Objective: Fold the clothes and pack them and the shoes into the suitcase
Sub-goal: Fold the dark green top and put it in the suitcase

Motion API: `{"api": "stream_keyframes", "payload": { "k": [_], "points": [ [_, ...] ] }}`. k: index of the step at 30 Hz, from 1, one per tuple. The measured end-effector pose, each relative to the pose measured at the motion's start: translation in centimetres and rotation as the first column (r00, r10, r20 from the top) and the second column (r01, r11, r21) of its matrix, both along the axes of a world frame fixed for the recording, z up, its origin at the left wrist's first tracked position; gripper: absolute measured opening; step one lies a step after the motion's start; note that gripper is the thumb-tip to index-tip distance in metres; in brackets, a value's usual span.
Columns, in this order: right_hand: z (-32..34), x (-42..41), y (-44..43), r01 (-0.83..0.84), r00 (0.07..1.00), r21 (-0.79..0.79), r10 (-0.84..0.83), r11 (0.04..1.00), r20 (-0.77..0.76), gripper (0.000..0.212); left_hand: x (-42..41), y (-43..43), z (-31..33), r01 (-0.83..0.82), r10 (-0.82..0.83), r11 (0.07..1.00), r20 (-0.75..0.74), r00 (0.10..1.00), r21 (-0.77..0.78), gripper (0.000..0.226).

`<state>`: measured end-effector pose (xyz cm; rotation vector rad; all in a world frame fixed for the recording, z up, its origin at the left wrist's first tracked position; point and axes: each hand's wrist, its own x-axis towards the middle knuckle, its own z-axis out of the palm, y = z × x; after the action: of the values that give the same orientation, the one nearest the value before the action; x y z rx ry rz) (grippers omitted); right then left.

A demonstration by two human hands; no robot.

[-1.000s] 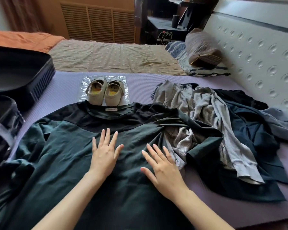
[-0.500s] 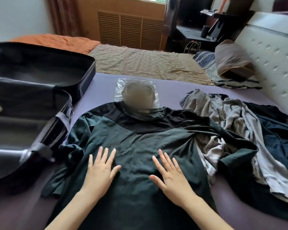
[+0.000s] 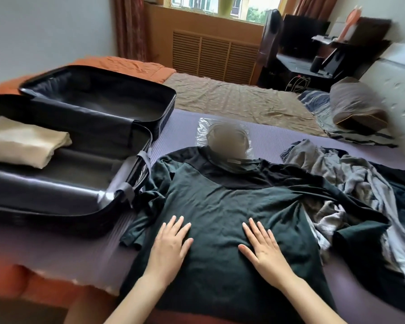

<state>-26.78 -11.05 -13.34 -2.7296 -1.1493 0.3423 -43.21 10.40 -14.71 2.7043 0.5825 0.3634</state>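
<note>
A dark green T-shirt (image 3: 222,206) with a black yoke lies spread flat on the purple mat, collar pointing away from me. My left hand (image 3: 170,244) and my right hand (image 3: 263,250) press on its lower half, palms down, fingers straight. Beyond the collar a pair of pale shoes (image 3: 228,142) sits on a clear plastic sheet, blurred in this view. The open black suitcase (image 3: 117,183) lies at the left, with a folded cream garment (image 3: 26,141) in its near half. A heap of unfolded grey and navy clothes (image 3: 351,181) lies at the right, over the shirt's right sleeve.
The purple mat (image 3: 80,244) ends at a near edge by my arms, with orange bedding below. A brown sheet (image 3: 232,99) covers the bed behind. A pillow (image 3: 355,106) leans at the padded white headboard on the right. A desk and radiator cover stand at the far wall.
My view has swung left and up, bringing the suitcase and folded cream garment into sight. Both hands slid down the shirt toward its hem and spread further apart.
</note>
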Motion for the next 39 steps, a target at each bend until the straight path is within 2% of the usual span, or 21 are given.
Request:
{"api": "stream_keyframes", "payload": {
  "k": [2,4,5,9,12,15,17,18,20,22,24,27,29,30,33,35,36,37,38,39],
  "points": [
    [0.2,-1.3,0.6,-0.007,1.000,0.082,0.005,0.997,0.020,0.111,-1.9,0.3,0.7,-0.066,0.067,0.998,0.224,0.972,-0.012,0.043],
    [0.5,-3.5,1.4,-0.038,0.999,0.170,0.032,0.985,0.036,0.103,-4.1,0.9,1.4,-0.188,0.206,0.978,0.430,0.879,-0.085,0.023],
    [0.6,-4.6,1.8,-0.060,0.998,0.203,0.054,0.977,0.035,0.100,-5.2,1.1,1.6,-0.252,0.287,0.958,0.474,0.832,-0.137,0.020],
    [0.8,-7.9,3.7,-0.137,0.990,0.287,0.139,0.948,0.013,0.089,-7.0,2.6,0.8,-0.473,0.520,0.853,0.418,0.745,-0.218,0.039],
    [1.4,-9.2,4.8,-0.099,0.993,0.373,0.115,0.923,-0.023,0.063,-6.7,3.5,1.1,-0.490,0.594,0.801,0.354,0.722,-0.344,0.032],
    [2.3,-10.1,5.7,-0.039,0.988,0.490,0.106,0.871,-0.109,0.041,-6.5,3.0,2.6,-0.423,0.577,0.808,0.407,0.708,-0.410,0.023],
    [3.4,-10.4,6.6,0.007,0.972,0.576,0.129,0.817,-0.195,0.036,-6.1,2.1,4.1,-0.314,0.570,0.793,0.454,0.685,-0.521,0.020],
    [4.0,-10.6,7.0,0.044,0.951,0.615,0.156,0.787,-0.267,0.040,-5.7,1.6,4.7,-0.224,0.583,0.747,0.456,0.672,-0.626,0.019],
    [5.2,-10.9,7.9,0.113,0.881,0.650,0.227,0.751,-0.416,0.059,-4.5,0.7,5.8,0.004,0.616,0.550,0.409,0.673,-0.835,0.017],
    [5.4,-10.9,8.7,0.146,0.829,0.664,0.276,0.733,-0.487,0.072,-3.4,-0.3,6.5,0.151,0.602,0.365,0.357,0.715,-0.919,0.016],
    [5.0,-10.6,9.3,0.198,0.815,0.696,0.279,0.690,-0.508,0.069,-2.8,-1.0,6.7,0.210,0.543,0.291,0.342,0.767,-0.934,0.015],
    [4.9,-9.8,9.6,0.325,0.830,0.740,0.198,0.589,-0.522,0.039,-2.4,-1.4,6.3,0.218,0.447,0.262,0.319,0.836,-0.940,0.016],
    [5.2,-9.0,9.7,0.408,0.821,0.742,0.141,0.532,-0.553,0.027,-2.2,-1.1,5.7,0.187,0.398,0.309,0.305,0.865,-0.932,0.020],
    [5.4,-8.4,9.8,0.449,0.809,0.736,0.120,0.507,-0.576,0.026,-2.1,-0.8,5.2,0.158,0.397,0.363,0.306,0.866,-0.918,0.019],
    [6.5,-5.7,10.0,0.576,0.764,0.729,0.073,0.369,-0.641,0.021,-2.2,0.7,3.9,0.026,0.373,0.648,0.347,0.861,-0.761,0.023],
    [7.2,-3.0,9.8,0.645,0.743,0.717,0.002,0.266,-0.669,0.013,-1.9,1.8,3.3,-0.016,0.321,0.775,0.372,0.871,-0.632,0.036],
    [7.3,-1.5,9.5,0.658,0.742,0.711,-0.054,0.251,-0.668,0.013,-1.5,2.4,3.0,-0.020,0.286,0.824,0.384,0.878,-0.567,0.039],
    [7.2,-0.1,9.0,0.663,0.742,0.692,-0.132,0.286,-0.657,0.017,-0.9,2.9,2.8,-0.020,0.247,0.866,0.393,0.886,-0.499,0.041],
    [6.7,1.3,8.4,0.658,0.747,0.644,-0.231,0.390,-0.623,0.024,-0.3,3.5,2.7,-0.024,0.212,0.901,0.392,0.895,-0.433,0.042],
    [6.2,2.2,7.7,0.626,0.773,0.559,-0.334,0.544,-0.540,0.034,0.4,4.1,2.7,-0.024,0.180,0.928,0.390,0.903,-0.372,0.042]
  ]
}}
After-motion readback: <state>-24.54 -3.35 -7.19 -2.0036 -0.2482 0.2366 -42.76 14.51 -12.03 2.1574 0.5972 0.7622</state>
